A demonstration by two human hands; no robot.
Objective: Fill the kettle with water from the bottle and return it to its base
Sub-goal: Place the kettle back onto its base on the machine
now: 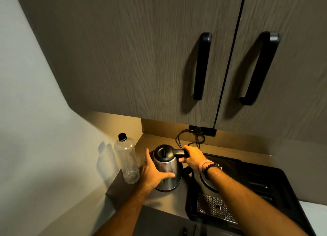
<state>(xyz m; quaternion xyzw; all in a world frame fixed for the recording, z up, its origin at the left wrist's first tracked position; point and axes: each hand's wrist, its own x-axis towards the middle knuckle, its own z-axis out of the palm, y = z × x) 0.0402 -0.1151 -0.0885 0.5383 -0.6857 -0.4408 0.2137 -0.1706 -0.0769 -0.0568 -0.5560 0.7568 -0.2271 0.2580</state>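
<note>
Both hands were on the kettle (pixel 167 166) in the head view. The right hand (pixel 192 158) was closed around the black handle (pixel 178 152) at the top of the kettle, fingers wrapped under it, with a pink band and a dark beaded bracelet (pixel 210 166) on the wrist. The left hand (pixel 154 172) lay spread against the steel body, its thumb stretched across the front and its fingers reaching round the far left side, cupping rather than gripping tight.

That kettle stood upright on the counter (pixel 169 198), its black lid (pixel 163 151) closed. Whether a base sat beneath it could not be told, since the foot was in shadow. A clear plastic bottle (pixel 126 160) with a black cap (pixel 122 137) stood upright just to the left of the kettle, close to the wall and near the left hand; it looked almost empty, with only a little showing at the bottom.

A black cord (pixel 187 138) curled behind the kettle to a socket (pixel 202 130) on the back wall. To the right sat a black tray (pixel 265 188) with a perforated metal grate (pixel 215 207). Overhead hung wood-grain cabinets (pixel 141 58) with two black handles (pixel 202 66).
</note>
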